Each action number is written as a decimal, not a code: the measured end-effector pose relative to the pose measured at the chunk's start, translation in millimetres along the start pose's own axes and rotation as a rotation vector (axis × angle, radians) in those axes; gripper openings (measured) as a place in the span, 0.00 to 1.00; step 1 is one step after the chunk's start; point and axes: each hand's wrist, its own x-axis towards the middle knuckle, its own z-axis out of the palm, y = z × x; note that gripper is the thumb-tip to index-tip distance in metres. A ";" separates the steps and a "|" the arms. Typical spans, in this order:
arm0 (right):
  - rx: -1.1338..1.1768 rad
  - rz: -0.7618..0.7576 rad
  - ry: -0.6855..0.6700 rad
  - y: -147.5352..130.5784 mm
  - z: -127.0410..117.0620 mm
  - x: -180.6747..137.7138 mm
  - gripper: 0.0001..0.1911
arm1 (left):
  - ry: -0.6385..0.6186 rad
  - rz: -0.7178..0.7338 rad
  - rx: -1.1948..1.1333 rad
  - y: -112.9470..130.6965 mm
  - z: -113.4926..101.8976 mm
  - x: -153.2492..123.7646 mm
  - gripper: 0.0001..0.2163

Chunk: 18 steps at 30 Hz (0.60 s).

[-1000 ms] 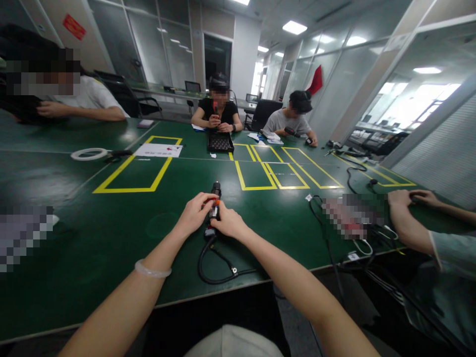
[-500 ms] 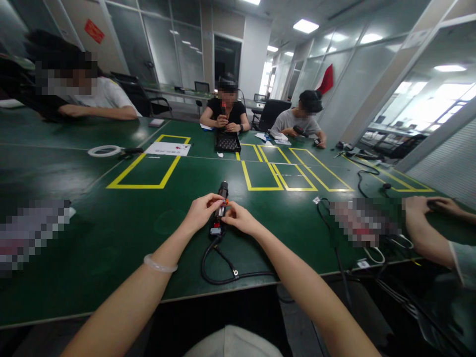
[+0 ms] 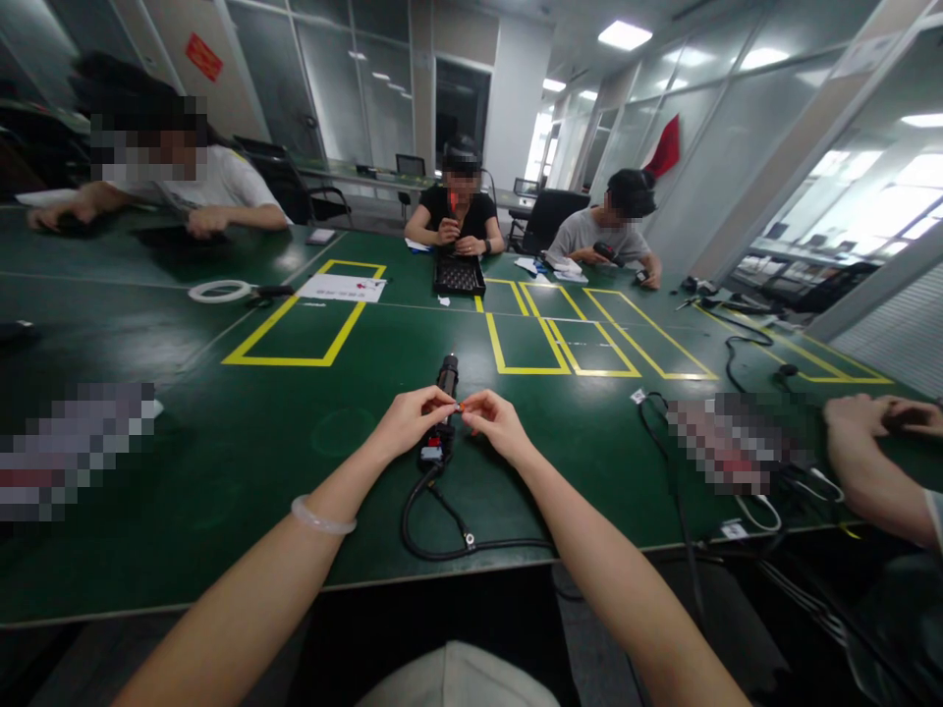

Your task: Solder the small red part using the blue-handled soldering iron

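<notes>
My left grip [image 3: 413, 416] and right grip [image 3: 502, 424] are pinching an orange bit [image 3: 461, 407], too small to identify; my left fingers are partly hiding the tool [image 3: 448, 372].

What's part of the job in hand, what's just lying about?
Likely the job:
- small orange part, pinched by left hand and right hand
- black cylindrical tool, under the hands
- its black cable

Apparently just lying about:
- white ring
- printed sheet, right of the ring
</notes>
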 end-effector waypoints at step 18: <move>-0.183 0.058 -0.391 -14.7 -11.2 -13.0 0.15 | -0.108 0.184 0.375 -11.7 -5.2 0.3 0.14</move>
